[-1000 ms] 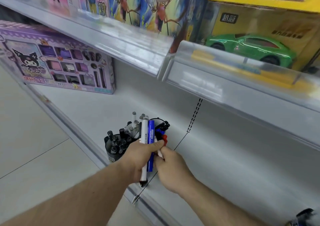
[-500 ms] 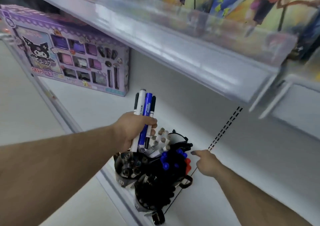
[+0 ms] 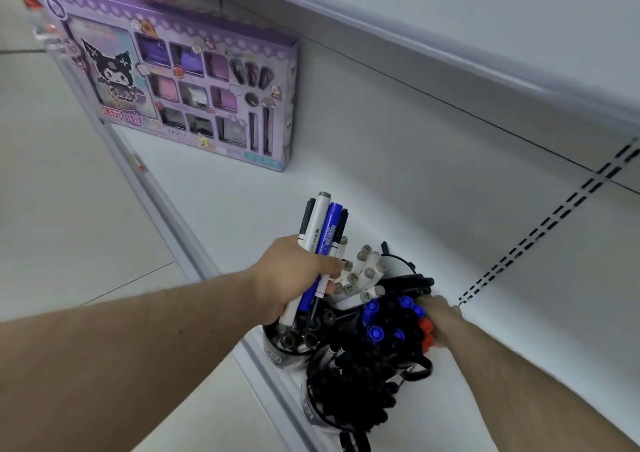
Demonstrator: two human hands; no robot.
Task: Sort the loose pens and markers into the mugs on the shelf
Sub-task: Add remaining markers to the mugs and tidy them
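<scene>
- A bundle of markers (image 3: 320, 240) is gripped in the left hand (image 3: 294, 278), fingers curled round the barrels — a white-barrelled one, a blue one and two thin black ones, held upright above the mugs, presumably so that one can be dropped in at a time.
- The right hand (image 3: 441, 320) is set against the far side of the mug cluster, beside the red caps (image 3: 426, 332); whether its fingers are clenched or merely pressed there cannot be told, since they are hidden behind the markers. A steadying role is judged likely.
- The mugs (image 3: 277, 354) are kept at the front edge of the white shelf (image 3: 381, 181), already crowded: grey-capped white markers (image 3: 362, 278) at the back, blue-capped ones (image 3: 375, 332) in the middle, black ones (image 3: 356, 389) nearest.
- The grouping by cap colour suggests each held marker is meant for its matching mug — little room is left.
- A purple toy box (image 3: 187, 81) is stood well apart, further along the shelf.
</scene>
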